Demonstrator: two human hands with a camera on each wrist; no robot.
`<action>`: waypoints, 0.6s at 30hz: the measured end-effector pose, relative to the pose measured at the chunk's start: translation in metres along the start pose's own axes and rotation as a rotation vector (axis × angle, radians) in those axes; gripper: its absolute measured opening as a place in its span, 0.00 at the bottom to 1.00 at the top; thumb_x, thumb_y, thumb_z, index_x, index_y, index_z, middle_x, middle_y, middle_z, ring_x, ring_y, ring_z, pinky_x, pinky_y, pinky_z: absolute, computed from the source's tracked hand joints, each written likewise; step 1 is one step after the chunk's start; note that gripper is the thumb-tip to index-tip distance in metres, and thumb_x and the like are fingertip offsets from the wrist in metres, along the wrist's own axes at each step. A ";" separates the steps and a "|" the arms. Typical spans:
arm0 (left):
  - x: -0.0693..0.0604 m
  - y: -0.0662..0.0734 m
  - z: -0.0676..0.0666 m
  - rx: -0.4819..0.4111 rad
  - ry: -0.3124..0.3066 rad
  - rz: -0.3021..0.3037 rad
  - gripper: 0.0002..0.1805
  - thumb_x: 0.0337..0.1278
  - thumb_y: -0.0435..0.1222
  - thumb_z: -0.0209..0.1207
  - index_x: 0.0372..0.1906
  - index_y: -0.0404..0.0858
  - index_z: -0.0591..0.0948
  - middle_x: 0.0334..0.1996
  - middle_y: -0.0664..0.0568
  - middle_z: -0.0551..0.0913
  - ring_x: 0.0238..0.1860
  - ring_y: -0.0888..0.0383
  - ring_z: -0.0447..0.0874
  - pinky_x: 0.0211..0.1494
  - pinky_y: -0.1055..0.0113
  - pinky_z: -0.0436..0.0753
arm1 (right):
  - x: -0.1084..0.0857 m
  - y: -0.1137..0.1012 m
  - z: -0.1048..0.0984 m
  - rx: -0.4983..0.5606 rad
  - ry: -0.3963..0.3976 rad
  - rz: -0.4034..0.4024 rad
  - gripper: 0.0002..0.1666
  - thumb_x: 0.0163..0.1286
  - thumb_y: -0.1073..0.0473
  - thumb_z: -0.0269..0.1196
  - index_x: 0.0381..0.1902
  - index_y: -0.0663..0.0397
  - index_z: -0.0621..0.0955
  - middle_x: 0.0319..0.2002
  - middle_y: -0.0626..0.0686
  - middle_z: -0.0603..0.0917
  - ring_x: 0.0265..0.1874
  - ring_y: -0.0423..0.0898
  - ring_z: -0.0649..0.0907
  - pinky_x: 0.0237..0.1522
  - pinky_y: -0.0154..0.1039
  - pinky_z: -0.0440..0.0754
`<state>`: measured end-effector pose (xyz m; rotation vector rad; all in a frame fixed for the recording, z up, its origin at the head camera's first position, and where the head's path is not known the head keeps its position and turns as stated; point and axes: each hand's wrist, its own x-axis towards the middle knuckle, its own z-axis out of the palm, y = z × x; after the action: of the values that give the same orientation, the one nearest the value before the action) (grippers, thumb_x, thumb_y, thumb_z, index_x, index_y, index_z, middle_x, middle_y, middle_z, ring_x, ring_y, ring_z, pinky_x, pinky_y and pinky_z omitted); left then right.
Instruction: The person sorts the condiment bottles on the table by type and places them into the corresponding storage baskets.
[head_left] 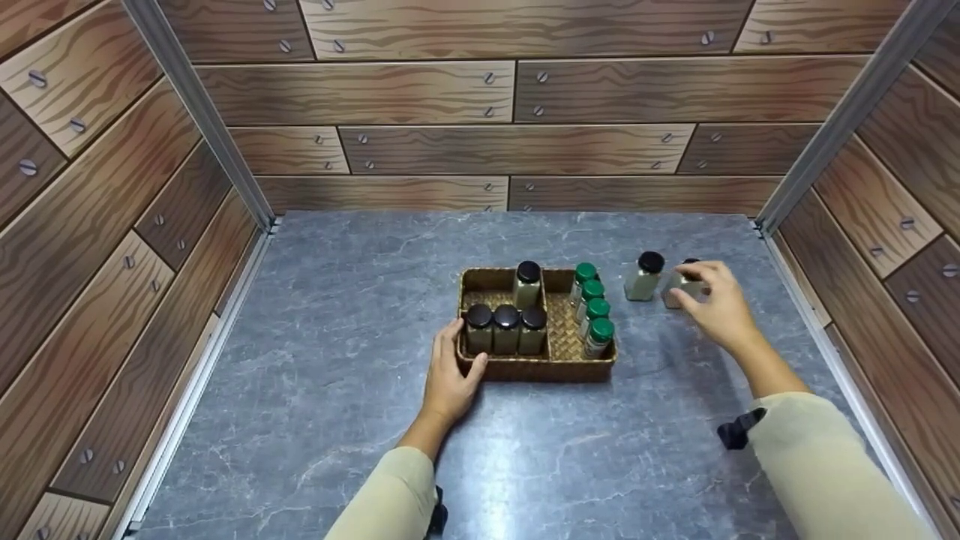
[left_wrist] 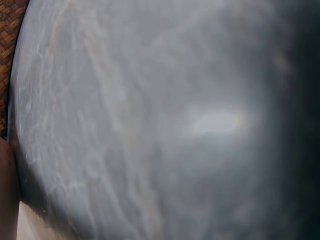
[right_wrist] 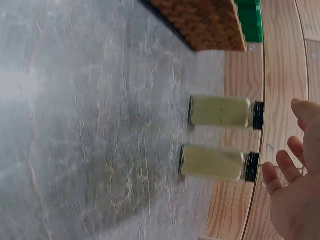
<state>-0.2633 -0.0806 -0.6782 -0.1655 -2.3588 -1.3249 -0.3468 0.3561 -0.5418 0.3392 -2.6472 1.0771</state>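
Note:
My left hand [head_left: 448, 382] grips the near left corner of a divided wicker basket [head_left: 540, 370], thumb at the front rim and fingers along the left side. In its left compartment, three black-capped spice jars [head_left: 506, 337] line the front and another [head_left: 528, 283] stands at the back right. Several green-capped spice jars [head_left: 598, 330] line the right compartment's right side. Right of the basket, two black-capped jars stand upright, one nearer [head_left: 643, 279] and one farther right [head_left: 684, 291]. My right hand [head_left: 716, 304] curves loosely over the farther jar, thumb and fingers apart, not gripping it.
A grey marbled tabletop [head_left: 337, 337] lies under everything. Wood-patterned panels [head_left: 420, 94] with metal corner posts [head_left: 210, 120] enclose it at the back and both sides. Each sleeve carries a dark wrist device [head_left: 741, 430].

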 end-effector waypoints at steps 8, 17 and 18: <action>0.000 0.002 -0.001 -0.004 0.006 0.002 0.39 0.68 0.46 0.67 0.78 0.40 0.68 0.75 0.37 0.72 0.78 0.39 0.74 0.82 0.43 0.74 | 0.014 0.018 -0.015 -0.064 0.025 0.049 0.29 0.72 0.65 0.72 0.68 0.67 0.79 0.68 0.75 0.73 0.65 0.72 0.75 0.63 0.61 0.76; -0.001 0.000 0.000 -0.008 -0.013 -0.026 0.40 0.67 0.48 0.65 0.79 0.42 0.67 0.77 0.38 0.71 0.79 0.39 0.73 0.83 0.42 0.73 | 0.021 0.040 -0.026 -0.085 -0.085 0.160 0.42 0.76 0.60 0.70 0.81 0.64 0.68 0.77 0.78 0.64 0.75 0.81 0.66 0.76 0.79 0.64; -0.001 0.000 0.000 -0.007 -0.010 -0.026 0.40 0.67 0.48 0.65 0.79 0.42 0.67 0.77 0.38 0.71 0.79 0.39 0.73 0.82 0.42 0.73 | 0.022 0.042 -0.026 -0.088 -0.101 0.173 0.43 0.77 0.59 0.69 0.82 0.63 0.66 0.78 0.79 0.63 0.75 0.81 0.66 0.75 0.80 0.64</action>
<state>-0.2625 -0.0809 -0.6789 -0.1441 -2.3725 -1.3477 -0.3766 0.4014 -0.5434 0.1520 -2.8471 1.0135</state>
